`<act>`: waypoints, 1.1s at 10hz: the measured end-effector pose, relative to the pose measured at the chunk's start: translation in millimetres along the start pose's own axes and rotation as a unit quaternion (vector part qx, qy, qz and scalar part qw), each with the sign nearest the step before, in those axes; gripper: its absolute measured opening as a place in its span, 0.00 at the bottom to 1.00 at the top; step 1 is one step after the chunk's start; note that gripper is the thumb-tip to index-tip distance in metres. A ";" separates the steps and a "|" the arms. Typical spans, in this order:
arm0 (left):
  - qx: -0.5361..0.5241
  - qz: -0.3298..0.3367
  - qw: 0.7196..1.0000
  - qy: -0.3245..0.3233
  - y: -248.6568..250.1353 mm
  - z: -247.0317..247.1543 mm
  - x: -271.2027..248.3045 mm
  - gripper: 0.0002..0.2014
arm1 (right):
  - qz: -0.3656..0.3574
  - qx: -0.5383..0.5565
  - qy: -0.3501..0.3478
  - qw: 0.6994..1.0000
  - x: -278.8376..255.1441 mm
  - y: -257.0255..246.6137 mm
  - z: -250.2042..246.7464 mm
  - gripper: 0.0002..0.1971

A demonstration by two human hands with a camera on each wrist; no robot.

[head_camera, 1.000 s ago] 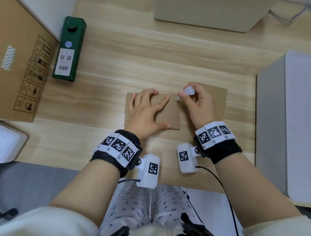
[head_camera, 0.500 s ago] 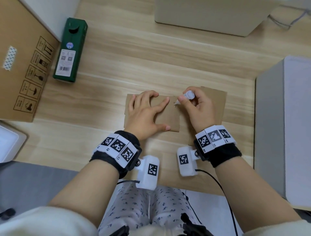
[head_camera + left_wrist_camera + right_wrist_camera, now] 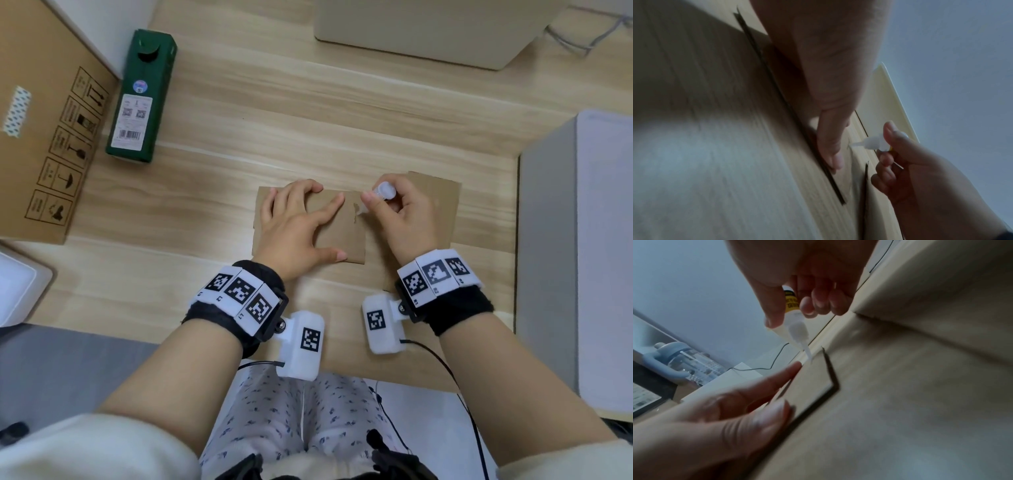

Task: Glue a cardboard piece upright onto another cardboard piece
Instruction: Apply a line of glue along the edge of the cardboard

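Note:
A small brown cardboard piece (image 3: 342,236) lies flat on the wooden table. My left hand (image 3: 294,222) presses on it with straight, spread fingers (image 3: 777,381). My right hand (image 3: 400,212) pinches a small white glue bottle (image 3: 383,190) with a yellow label (image 3: 791,302). Its thin nozzle (image 3: 807,353) touches the small piece's right edge, where a wet streak shows. A second, larger cardboard piece (image 3: 442,202) lies flat under my right hand, mostly covered by it. In the left wrist view the glue bottle (image 3: 875,142) points at the edge beside my left forefinger (image 3: 830,142).
A green carton (image 3: 140,99) lies at the back left beside a large brown cardboard box (image 3: 44,137). A grey box (image 3: 579,240) stands at the right, a beige box (image 3: 428,27) at the back. A white object (image 3: 17,284) sits at the left edge.
The glue nozzle has slid a little down along the small piece's right edge, leaving a glue streak. My left hand stays pressed on the piece.

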State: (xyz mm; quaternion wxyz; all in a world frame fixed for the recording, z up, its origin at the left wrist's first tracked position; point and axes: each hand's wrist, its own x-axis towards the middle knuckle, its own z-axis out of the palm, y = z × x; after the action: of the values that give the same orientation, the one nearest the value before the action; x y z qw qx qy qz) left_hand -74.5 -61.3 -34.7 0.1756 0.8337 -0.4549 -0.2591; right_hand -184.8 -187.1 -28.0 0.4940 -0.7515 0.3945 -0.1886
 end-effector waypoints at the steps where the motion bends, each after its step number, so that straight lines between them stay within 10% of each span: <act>1: 0.000 0.000 1.000 0.000 -0.7 -0.5 0.4 0.40 | 0.002 -0.003 -0.008 1.000 -6.4 1.9 0.1 0.07; 11: 0.011 0.003 1.000 -0.004 -1.6 0.1 0.2 0.40 | -0.018 -0.096 0.019 0.995 -24.3 -2.2 -2.6 0.08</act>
State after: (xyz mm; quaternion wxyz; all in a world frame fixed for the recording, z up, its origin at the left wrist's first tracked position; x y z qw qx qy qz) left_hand -73.3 -60.7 -35.7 0.1658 0.8332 -0.4607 -0.2570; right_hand -200.6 -169.3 -22.4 0.4082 -0.7989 0.4065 -0.1729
